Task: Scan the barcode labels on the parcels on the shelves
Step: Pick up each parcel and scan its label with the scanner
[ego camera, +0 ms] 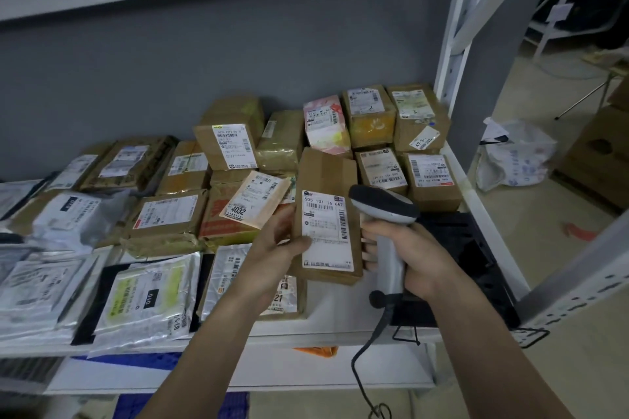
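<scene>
So the left hand (272, 248) has a flat brown parcel (326, 214) pinched by its left edge, thumb on the front and fingers behind, lifted up off the shelf (340, 326) and tilted so the white shipping label (327, 231) faces up toward the camera. Makes sense, holding it by the edge keeps the barcodes uncovered. The right hand (408, 248) is wrapped tight around the handle of a grey corded scanner (384, 207), which sits right beside the parcel's right edge, head just about level with the top of the label (it looks aimed past the box more than at it, so my guess is the label isn't lined up under the beam yet). Can't tell if the trigger's being pressed, the finger there is hidden. The rest of the parcels are still spread over the shelf: cardboard boxes (224, 146) stacked toward the back, grey poly mailers (143, 296) lying flat in front on the left, most label-side up, which is probably so they can be zapped without much handling. There's a black tray thing (469, 248) on the shelf under the scanner hand.
</scene>
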